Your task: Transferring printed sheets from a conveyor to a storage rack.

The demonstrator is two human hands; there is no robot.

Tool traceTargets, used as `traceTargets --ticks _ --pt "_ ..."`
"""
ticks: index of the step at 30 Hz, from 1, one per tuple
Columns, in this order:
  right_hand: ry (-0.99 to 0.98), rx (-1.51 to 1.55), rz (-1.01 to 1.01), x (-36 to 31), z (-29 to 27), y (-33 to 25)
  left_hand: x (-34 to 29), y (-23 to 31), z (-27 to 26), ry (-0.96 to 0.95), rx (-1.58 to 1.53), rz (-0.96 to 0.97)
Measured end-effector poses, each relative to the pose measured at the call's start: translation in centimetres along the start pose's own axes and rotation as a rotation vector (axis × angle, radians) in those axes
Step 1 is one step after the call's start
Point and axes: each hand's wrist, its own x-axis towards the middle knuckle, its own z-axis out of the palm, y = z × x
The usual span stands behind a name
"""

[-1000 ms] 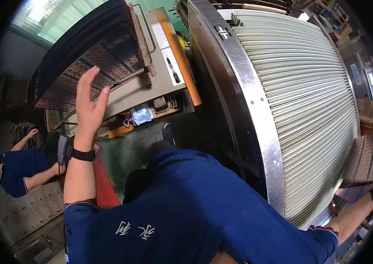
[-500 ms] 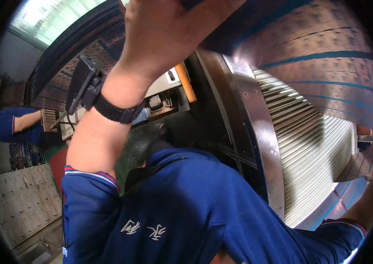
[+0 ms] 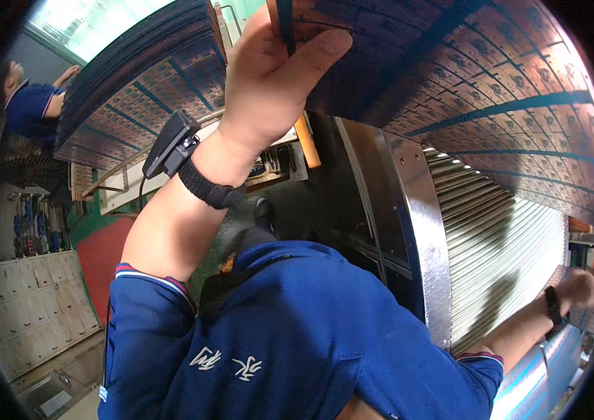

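Observation:
My left hand [image 3: 269,87] is closed on the near edge of a large copper-coloured circuit board panel [image 3: 500,91], its thumb lying along the face. The panel has rows of printed patterns and blue-green stripes. It is held up at a tilt above a bed of ridged metal rollers [image 3: 507,231]. At the far right my right hand [image 3: 586,287] is past the rollers, close to more striped panels [image 3: 542,374]. Its fingers are blurred and cut by the rim, so their grip cannot be read. Both wrists wear black straps.
A stack of similar panels [image 3: 150,98] leans at the upper left, on a pale table [image 3: 118,199]. A polished metal rail [image 3: 426,238] borders the rollers. An orange bar [image 3: 307,143] stands by the table. A co-worker [image 3: 34,105] is at far left, above pale lockers [image 3: 38,301].
My left hand has moved away from me and slightly right, and the panel it holds has steadied from a blur. My right hand has come into view at the far right.

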Motion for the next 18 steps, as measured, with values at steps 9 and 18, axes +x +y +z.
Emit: traceTargets --ticks 9,18 --pt "-0.393 0.83 0.827 -9.0 10.7 3.6 1.1 -1.6 -0.2 -0.065 0.182 0.085" --pt "-0.626 0.4 0.726 -12.9 11.7 5.4 1.3 -3.2 -1.2 -0.019 0.366 0.146"
